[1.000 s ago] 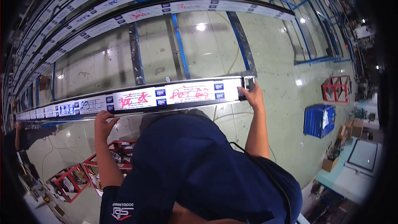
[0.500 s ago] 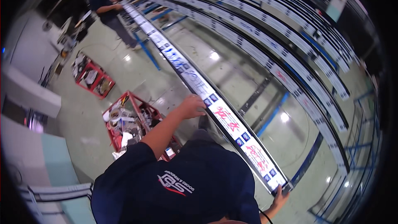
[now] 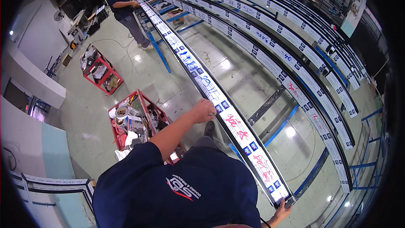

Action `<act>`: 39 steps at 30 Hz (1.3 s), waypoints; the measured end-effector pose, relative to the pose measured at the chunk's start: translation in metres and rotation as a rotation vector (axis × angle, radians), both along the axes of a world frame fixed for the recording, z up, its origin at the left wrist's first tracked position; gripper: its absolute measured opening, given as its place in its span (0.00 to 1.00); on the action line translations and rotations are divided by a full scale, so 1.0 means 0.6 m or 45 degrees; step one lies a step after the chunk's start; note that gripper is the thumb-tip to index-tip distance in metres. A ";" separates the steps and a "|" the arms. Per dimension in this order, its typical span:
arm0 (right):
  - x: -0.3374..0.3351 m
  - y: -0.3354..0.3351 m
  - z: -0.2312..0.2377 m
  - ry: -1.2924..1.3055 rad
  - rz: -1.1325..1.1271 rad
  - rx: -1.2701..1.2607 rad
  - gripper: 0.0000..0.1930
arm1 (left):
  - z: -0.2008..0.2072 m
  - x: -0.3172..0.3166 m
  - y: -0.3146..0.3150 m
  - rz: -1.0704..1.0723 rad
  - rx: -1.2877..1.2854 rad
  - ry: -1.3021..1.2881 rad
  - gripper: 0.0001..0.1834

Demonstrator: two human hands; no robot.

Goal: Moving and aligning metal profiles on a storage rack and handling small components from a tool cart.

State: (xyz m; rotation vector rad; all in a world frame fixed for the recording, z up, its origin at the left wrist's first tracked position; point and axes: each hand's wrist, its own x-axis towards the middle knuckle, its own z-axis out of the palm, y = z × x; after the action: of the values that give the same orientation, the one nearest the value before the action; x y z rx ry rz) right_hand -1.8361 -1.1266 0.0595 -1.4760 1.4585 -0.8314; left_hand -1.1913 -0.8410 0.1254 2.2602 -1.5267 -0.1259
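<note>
A long metal profile (image 3: 201, 85) covered in white printed film, with red and blue handwriting, runs from near my right side to the far left. My left hand (image 3: 204, 111) is closed at its left edge, partway along; the fingertips are partly hidden. At the near end, my right hand (image 3: 282, 212) grips the profile, thumb up by the corner and the other fingers mostly out of sight. A small dark piece (image 3: 289, 203) shows beside that thumb; its kind is unclear. The far end lies by the hands of a co-worker (image 3: 122, 4) in dark clothes.
Several similar film-covered profiles (image 3: 270, 58) lie on blue supports (image 3: 283, 120) to the right. A red cart (image 3: 145, 101) with tape rolls and tools stands at my left, another red cart (image 3: 101, 85) beyond it. White-wrapped frame pieces (image 3: 50, 185) are at lower left.
The view has shifted, so the scene sits slightly lower and further right. Both my hands stay at the same places along the profile. The co-worker remains at the far end.
</note>
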 end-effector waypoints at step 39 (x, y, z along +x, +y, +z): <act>-0.002 -0.009 0.025 0.145 -0.088 0.054 0.24 | 0.023 0.013 -0.019 -0.113 0.100 0.103 0.08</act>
State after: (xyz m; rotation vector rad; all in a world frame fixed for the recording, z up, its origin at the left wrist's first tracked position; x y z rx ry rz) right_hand -1.8376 -1.1318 0.0743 -1.4689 1.6101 -0.7639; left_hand -1.1837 -0.8525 0.1392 2.2184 -1.6055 -0.3044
